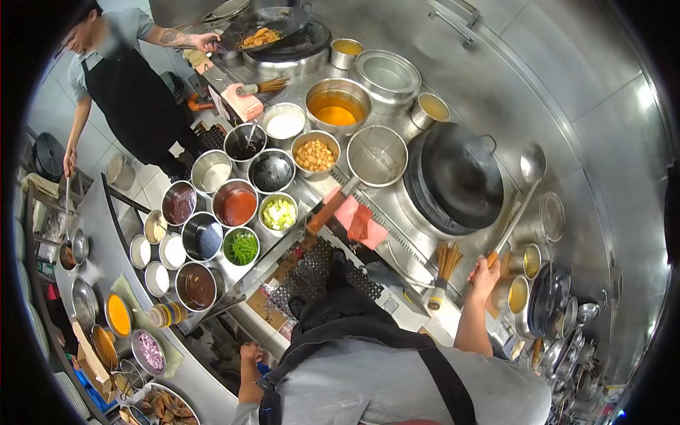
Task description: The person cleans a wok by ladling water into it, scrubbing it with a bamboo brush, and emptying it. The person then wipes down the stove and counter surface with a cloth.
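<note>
Largest in view, a co-worker (124,95) in a black apron stands well ahead of the person's left hand (251,352), gripping a wok (289,19) of food. A second, dark wok (464,170) sits over the burner ahead of the person's right hand (484,276) and slightly to its left. The wire strainer (377,157) lies farther left, its wooden handle angled back. The steel ladle (533,164) is in the right hand, fingers wrapped round its wooden handle, the bowl raised ahead and to the right. A pot (227,248) of chopped greens stands ahead of the left hand. A bamboo brush (446,264) lies just left of the right hand. Whether the left hand's fingers are curled or spread, I cannot tell.
</note>
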The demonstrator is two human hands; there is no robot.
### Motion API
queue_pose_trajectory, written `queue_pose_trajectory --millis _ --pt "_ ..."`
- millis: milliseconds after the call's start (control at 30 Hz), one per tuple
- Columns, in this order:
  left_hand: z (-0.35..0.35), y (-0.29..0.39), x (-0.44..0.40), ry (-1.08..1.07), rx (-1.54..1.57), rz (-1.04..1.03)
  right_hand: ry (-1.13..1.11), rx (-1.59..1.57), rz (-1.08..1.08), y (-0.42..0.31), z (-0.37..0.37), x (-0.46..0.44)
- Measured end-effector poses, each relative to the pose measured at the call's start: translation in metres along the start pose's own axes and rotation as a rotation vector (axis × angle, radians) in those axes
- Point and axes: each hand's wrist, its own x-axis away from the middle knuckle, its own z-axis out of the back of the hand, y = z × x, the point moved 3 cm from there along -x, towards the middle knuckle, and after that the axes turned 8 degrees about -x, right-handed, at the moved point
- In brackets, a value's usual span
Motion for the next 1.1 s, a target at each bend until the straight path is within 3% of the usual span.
queue_pose_trajectory --millis 33,67,100,233,300,367,500,600,667,700,800,1033,1100 --pt "-0.007 0.004 0.002 0.110 -0.167 0.014 -0.063 -0.001 0.026 -0.004 -0.023 -0.020" --pt "-0.008 0.010 0.007 -0.028 0.111 -0.105 -0.132 -0.003 0.051 -0.007 -0.048 -0.043" --pt "-0.019 0.011 0.013 -0.011 0.129 -0.102 -0.285 0.071 0.091 -0.013 -0.076 -0.073" --pt "-0.081 0.045 0.041 0.101 0.057 0.013 -0.487 0.221 0.136 -0.056 -0.210 -0.159" --pt "-0.091 0.039 0.030 0.045 0.054 0.010 -0.490 0.274 0.169 -0.056 -0.274 -0.196" --pt "-0.099 0.054 0.052 0.083 0.004 -0.014 -0.525 0.607 0.165 -0.054 -0.331 -0.221" --pt "-0.098 0.056 0.081 0.222 0.083 -0.061 -0.524 0.716 0.290 -0.007 -0.418 -0.280" --pt "-0.090 0.041 0.092 0.376 -0.223 -0.258 -0.641 0.740 0.110 0.006 -0.454 -0.279" --pt "-0.086 0.044 0.104 0.366 -0.613 -0.360 -0.627 0.315 -0.272 0.027 -0.471 -0.276" --pt "-0.085 0.040 0.105 0.368 -0.755 -0.404 -0.625 0.308 -0.275 0.027 -0.475 -0.280" --pt "-0.079 0.036 0.101 0.367 -0.964 -0.477 -0.612 -0.303 -0.529 0.016 -0.479 -0.281" --pt "-0.056 0.083 0.067 0.394 -1.335 -0.778 -0.568 -0.713 -0.523 -0.043 -0.418 -0.262" --pt "-0.051 0.107 0.057 0.398 -1.272 -0.941 -0.512 -0.745 -0.481 -0.059 -0.381 -0.247"
